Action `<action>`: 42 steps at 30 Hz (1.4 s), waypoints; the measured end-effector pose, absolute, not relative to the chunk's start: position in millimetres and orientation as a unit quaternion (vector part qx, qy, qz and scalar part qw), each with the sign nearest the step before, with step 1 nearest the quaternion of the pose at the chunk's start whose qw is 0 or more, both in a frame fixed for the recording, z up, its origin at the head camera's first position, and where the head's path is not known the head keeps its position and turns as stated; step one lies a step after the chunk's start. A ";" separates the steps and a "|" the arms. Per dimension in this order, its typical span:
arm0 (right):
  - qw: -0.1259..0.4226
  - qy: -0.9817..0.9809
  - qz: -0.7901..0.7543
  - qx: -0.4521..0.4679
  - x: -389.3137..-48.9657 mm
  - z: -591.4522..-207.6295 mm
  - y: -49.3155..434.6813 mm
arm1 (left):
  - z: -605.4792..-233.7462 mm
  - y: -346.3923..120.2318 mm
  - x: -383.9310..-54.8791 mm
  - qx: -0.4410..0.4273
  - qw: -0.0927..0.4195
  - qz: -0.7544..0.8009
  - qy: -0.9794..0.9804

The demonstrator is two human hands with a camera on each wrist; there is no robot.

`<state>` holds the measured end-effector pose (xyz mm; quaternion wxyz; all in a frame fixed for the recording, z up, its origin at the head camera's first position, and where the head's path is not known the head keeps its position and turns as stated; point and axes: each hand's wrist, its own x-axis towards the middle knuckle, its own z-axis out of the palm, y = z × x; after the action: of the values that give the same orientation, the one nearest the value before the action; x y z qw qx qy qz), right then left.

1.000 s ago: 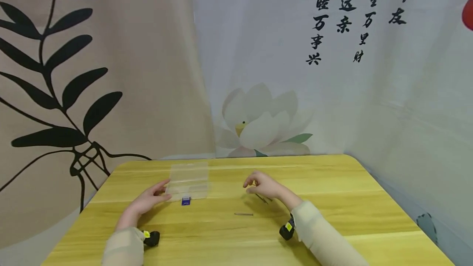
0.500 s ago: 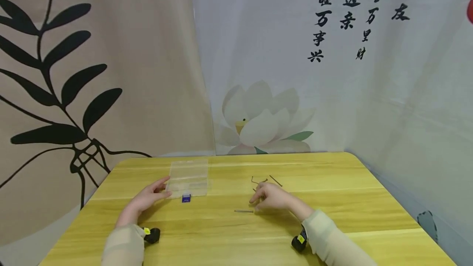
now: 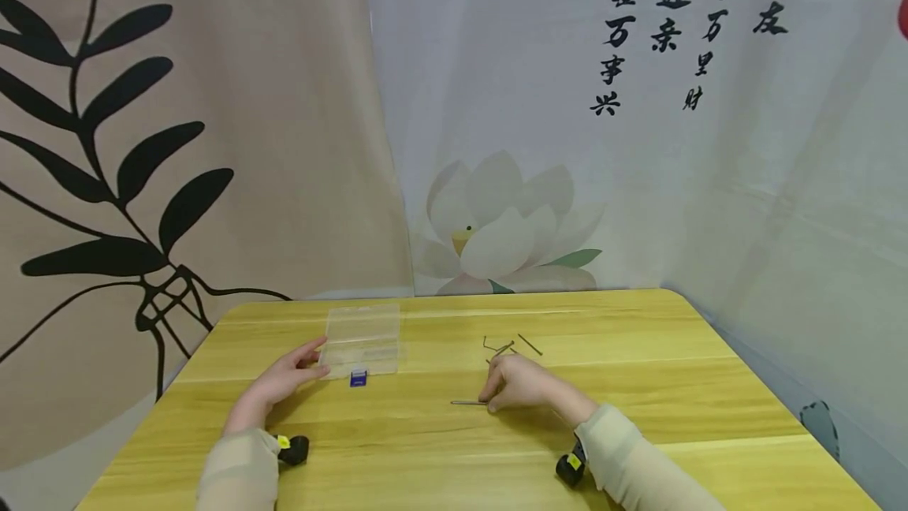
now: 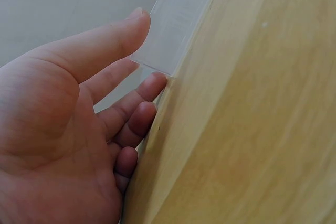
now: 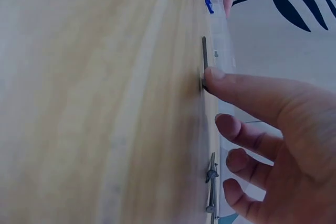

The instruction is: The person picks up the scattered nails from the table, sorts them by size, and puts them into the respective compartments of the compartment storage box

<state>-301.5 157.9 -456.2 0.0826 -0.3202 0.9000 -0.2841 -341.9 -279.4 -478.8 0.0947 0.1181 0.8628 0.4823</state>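
Note:
My left hand rests at the left side of a clear plastic box with a blue latch on its front edge. In the left wrist view, its straight thumb lies by the box's corner and the other fingers bend loosely near the table. My right hand pinches the right end of a grey metal nail, low on the tabletop. The thumb tip overlaps the nail in the right wrist view; the index fingertip is largely hidden behind it.
Several more nails lie loosely scattered on the wooden table, just beyond my right hand. A printed cloth hangs behind the table's far edge. Each wrist carries a small black camera.
My right hand has come away from the scattered nails, towards me, and its fingers have closed on the end of the single nail. The left hand stays at the box.

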 end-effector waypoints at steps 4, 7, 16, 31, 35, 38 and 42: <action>0.073 0.909 -0.257 -0.322 -302.7 -455.9 156.3 | -479.6 -280.3 -343.7 0.119 0.090 0.480 0.864; 0.062 0.913 -0.234 -0.329 -303.3 -455.2 153.9 | -479.6 -281.1 -344.2 0.121 0.089 0.478 0.866; 0.035 0.921 -0.186 -0.340 -303.2 -452.9 150.0 | -477.3 -280.2 -343.9 0.122 0.087 0.482 0.863; 0.057 0.901 -0.238 -0.358 -310.0 -456.4 151.3 | -474.6 -280.1 -342.8 0.119 0.085 0.484 0.863; 0.082 0.891 -0.278 -0.349 -314.1 -459.4 156.7 | -476.2 -279.8 -341.8 0.120 0.086 0.484 0.863; 0.080 0.886 -0.297 -0.346 -318.3 -458.9 162.4 | -477.7 -279.2 -341.2 0.118 0.086 0.488 0.861; 0.069 0.883 -0.322 -0.335 -323.9 -451.9 169.0 | -478.4 -278.4 -339.8 0.115 0.089 0.491 0.859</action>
<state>-323.9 169.0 -451.9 0.0691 -0.3352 0.8826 -0.3224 -339.8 -278.4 -478.4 0.0888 0.1150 0.8588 0.4912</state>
